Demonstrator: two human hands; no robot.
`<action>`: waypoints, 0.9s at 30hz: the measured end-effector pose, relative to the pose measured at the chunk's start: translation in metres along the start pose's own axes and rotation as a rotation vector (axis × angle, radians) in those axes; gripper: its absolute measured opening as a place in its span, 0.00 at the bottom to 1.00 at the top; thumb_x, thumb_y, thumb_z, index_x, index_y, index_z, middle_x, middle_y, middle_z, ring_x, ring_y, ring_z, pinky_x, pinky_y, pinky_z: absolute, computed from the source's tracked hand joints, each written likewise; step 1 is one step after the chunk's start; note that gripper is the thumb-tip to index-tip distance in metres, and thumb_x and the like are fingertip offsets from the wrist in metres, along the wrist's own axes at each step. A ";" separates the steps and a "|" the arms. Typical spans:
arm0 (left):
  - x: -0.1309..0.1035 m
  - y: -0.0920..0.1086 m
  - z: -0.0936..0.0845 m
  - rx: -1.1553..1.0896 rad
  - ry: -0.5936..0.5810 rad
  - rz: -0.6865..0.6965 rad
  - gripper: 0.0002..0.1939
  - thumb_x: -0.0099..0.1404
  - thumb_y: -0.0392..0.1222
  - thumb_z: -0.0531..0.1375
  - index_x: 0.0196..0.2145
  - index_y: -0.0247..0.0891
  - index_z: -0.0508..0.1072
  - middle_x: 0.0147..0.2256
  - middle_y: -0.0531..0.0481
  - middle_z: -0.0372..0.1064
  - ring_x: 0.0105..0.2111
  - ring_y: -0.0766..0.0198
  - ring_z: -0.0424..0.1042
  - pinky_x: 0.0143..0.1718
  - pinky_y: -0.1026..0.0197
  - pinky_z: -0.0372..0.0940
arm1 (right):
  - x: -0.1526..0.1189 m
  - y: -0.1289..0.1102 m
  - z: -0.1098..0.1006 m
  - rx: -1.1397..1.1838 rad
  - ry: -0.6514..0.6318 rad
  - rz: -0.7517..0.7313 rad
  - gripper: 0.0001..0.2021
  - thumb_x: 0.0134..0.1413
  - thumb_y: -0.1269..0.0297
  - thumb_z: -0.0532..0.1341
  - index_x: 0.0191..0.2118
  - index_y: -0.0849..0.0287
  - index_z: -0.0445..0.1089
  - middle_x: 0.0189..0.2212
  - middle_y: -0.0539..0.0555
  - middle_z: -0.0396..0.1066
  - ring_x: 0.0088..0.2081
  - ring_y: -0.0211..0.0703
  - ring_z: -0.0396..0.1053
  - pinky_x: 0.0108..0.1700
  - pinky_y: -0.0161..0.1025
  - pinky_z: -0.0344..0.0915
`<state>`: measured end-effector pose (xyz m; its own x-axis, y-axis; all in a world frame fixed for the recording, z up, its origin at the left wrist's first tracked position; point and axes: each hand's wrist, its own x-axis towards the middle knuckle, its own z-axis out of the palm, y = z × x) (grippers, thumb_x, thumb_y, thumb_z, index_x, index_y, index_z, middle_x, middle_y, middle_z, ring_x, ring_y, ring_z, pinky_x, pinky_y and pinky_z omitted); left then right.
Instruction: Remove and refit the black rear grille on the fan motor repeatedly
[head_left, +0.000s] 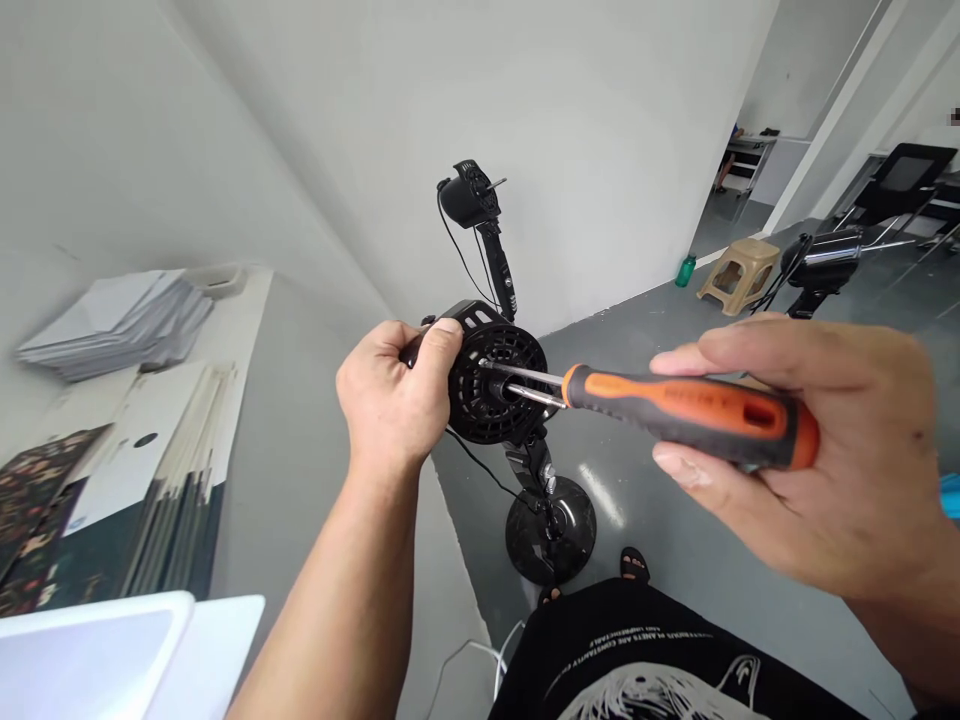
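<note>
My left hand (409,390) is wrapped round the side of a black fan motor housing (499,420), thumb on top near its slotted front. In my right hand (817,450) is a screwdriver (686,405) with an orange and dark grey handle. Its shaft (529,374) points left, and the tip meets the housing's front face above the centre. Just below that shaft, the motor's metal spindle (536,396) sticks out of the hub. A black stand leads down from the housing to a round, glossy base (551,530) on the floor.
A second fan motor on a stand (472,195) is behind, against the wall. Another motor (821,262) stands at right, near a beige stool (740,275) and green bottle (685,270). At left are shelves with stacked papers (120,320) and a white tray (97,640).
</note>
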<state>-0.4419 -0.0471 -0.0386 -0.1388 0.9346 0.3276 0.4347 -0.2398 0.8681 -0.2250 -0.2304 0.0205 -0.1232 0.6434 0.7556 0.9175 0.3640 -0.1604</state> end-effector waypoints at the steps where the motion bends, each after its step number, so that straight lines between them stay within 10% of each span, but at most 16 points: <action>1: 0.000 0.000 0.000 -0.001 0.002 -0.001 0.19 0.53 0.59 0.64 0.20 0.44 0.65 0.20 0.55 0.60 0.24 0.62 0.60 0.28 0.54 0.56 | 0.000 0.000 0.000 -0.043 0.019 0.021 0.14 0.64 0.56 0.69 0.50 0.54 0.70 0.33 0.51 0.76 0.34 0.42 0.78 0.28 0.37 0.78; 4: 0.000 0.000 0.001 -0.003 0.000 -0.005 0.18 0.54 0.58 0.64 0.21 0.44 0.65 0.20 0.55 0.60 0.24 0.62 0.61 0.28 0.54 0.56 | -0.001 -0.003 0.001 0.014 0.073 0.125 0.18 0.69 0.47 0.63 0.54 0.54 0.69 0.32 0.52 0.73 0.35 0.46 0.79 0.26 0.38 0.77; 8: 0.001 -0.001 0.002 -0.005 0.008 -0.002 0.19 0.51 0.60 0.63 0.21 0.44 0.65 0.20 0.55 0.60 0.24 0.62 0.61 0.27 0.54 0.56 | 0.002 -0.006 0.000 0.090 -0.008 0.024 0.17 0.61 0.65 0.70 0.53 0.55 0.70 0.44 0.55 0.79 0.40 0.43 0.80 0.39 0.40 0.83; 11: 0.002 -0.002 0.002 -0.001 0.016 0.001 0.19 0.50 0.61 0.63 0.20 0.44 0.65 0.19 0.56 0.59 0.23 0.63 0.59 0.26 0.54 0.55 | 0.004 -0.002 -0.001 0.019 0.032 0.035 0.17 0.64 0.54 0.69 0.52 0.55 0.70 0.30 0.50 0.74 0.30 0.40 0.75 0.27 0.37 0.76; 16: 0.002 -0.002 0.003 0.002 0.013 0.010 0.20 0.50 0.62 0.62 0.21 0.44 0.65 0.19 0.56 0.59 0.23 0.64 0.59 0.26 0.54 0.55 | 0.005 0.002 -0.001 0.162 0.020 0.037 0.23 0.57 0.66 0.70 0.58 0.51 0.69 0.48 0.56 0.76 0.52 0.51 0.79 0.44 0.46 0.84; 21: 0.000 0.001 0.001 0.004 0.010 -0.001 0.19 0.50 0.61 0.62 0.21 0.44 0.65 0.19 0.56 0.59 0.24 0.64 0.59 0.27 0.54 0.55 | 0.005 0.006 0.002 0.075 0.070 0.052 0.17 0.65 0.54 0.67 0.55 0.50 0.69 0.27 0.48 0.69 0.33 0.46 0.76 0.29 0.41 0.78; 25: 0.001 0.002 0.001 0.003 0.010 -0.003 0.19 0.50 0.61 0.62 0.20 0.44 0.64 0.19 0.56 0.58 0.23 0.64 0.58 0.27 0.54 0.55 | 0.002 0.002 0.006 0.117 0.062 0.085 0.22 0.61 0.61 0.68 0.60 0.48 0.67 0.56 0.57 0.71 0.49 0.48 0.78 0.38 0.44 0.82; 27: 0.001 0.002 0.002 0.007 0.013 -0.002 0.19 0.50 0.61 0.62 0.20 0.44 0.64 0.19 0.56 0.57 0.23 0.64 0.58 0.27 0.54 0.55 | 0.001 0.000 0.007 0.053 0.084 0.131 0.15 0.64 0.57 0.67 0.53 0.51 0.71 0.45 0.55 0.76 0.36 0.43 0.76 0.30 0.42 0.78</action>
<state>-0.4392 -0.0457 -0.0373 -0.1515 0.9314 0.3309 0.4404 -0.2362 0.8662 -0.2279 -0.2257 0.0169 0.0308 0.6300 0.7760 0.9021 0.3167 -0.2929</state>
